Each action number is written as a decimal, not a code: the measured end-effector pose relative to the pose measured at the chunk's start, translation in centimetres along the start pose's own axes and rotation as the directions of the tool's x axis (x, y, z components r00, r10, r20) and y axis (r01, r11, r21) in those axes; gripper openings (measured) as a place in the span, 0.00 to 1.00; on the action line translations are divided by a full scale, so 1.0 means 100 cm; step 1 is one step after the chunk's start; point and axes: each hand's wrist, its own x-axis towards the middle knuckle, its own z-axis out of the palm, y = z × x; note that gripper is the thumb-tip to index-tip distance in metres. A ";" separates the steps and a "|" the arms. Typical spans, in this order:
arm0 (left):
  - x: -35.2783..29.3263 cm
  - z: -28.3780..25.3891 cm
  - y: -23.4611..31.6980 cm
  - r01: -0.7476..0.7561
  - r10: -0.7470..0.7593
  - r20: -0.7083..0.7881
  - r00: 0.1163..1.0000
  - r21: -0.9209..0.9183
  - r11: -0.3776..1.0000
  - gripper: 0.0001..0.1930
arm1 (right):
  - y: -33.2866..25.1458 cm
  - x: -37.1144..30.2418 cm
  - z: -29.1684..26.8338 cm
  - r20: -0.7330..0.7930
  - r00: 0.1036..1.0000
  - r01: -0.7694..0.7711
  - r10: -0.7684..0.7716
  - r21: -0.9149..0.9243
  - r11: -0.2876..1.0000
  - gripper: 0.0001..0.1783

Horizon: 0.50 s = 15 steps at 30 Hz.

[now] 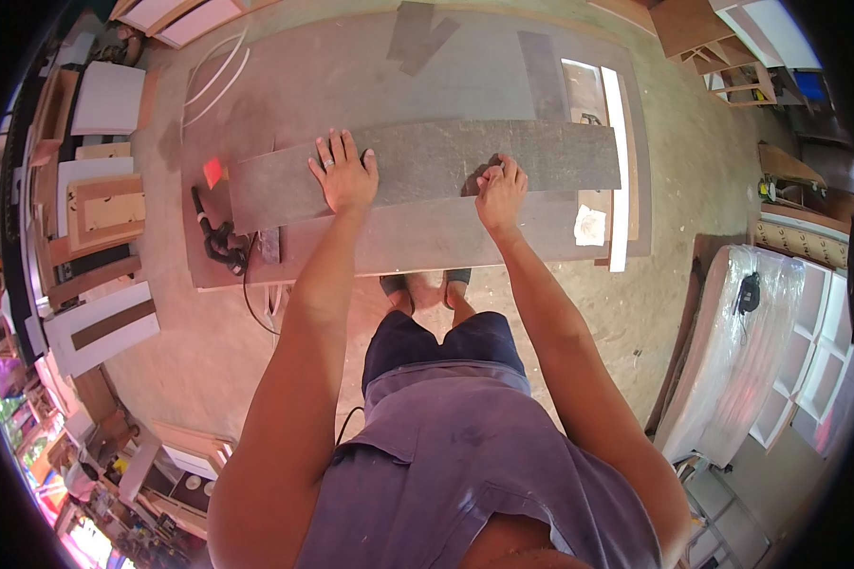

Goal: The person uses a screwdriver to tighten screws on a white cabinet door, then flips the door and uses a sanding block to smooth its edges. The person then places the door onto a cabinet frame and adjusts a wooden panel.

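Observation:
A long grey-brown wooden board (417,166) lies across the workbench (304,76) in front of me. My left hand (347,180) rests flat on its left part with the fingers spread. On the right half of the board, my right hand (501,194) is closed, its fingers curled together against the surface. Whatever may be between those fingers is too small or hidden to make out. Pale scuff marks run over the wood beside the right hand.
A black corded power tool (222,248) lies at the bench's left, below a red-orange scrap (213,173). At the right are a white strip (619,218) and a crumpled white sheet (590,228). Dark offcuts (413,38) lie far back. A plastic-wrapped panel (731,351) leans at right.

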 end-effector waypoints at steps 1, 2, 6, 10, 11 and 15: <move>-0.001 -0.002 0.001 -0.003 0.003 0.006 1.000 -0.009 1.000 0.34 | -0.002 -0.001 -0.001 -0.007 1.000 -0.005 0.005 -0.037 0.999 0.07; 0.000 -0.003 0.002 -0.004 0.004 0.015 1.000 -0.012 1.000 0.34 | -0.001 -0.001 0.000 -0.003 1.000 -0.013 0.012 -0.046 0.999 0.07; 0.001 -0.003 0.000 -0.012 0.013 0.011 1.000 -0.025 1.000 0.35 | 0.000 0.000 0.003 0.010 1.000 -0.023 0.023 -0.032 0.999 0.07; 0.002 -0.004 0.001 -0.021 0.023 0.031 0.999 -0.049 0.999 0.35 | 0.005 0.000 0.008 0.001 1.000 0.017 -0.017 -0.065 0.998 0.08; 0.002 -0.006 0.001 -0.023 0.025 0.037 0.999 -0.060 0.998 0.35 | 0.006 -0.003 0.009 -0.065 0.998 -0.025 0.023 -0.026 0.999 0.08; 0.003 -0.007 -0.004 -0.014 0.016 0.031 0.999 -0.077 0.997 0.35 | -0.019 -0.017 0.006 -0.163 0.970 -0.189 0.180 -0.038 0.981 0.07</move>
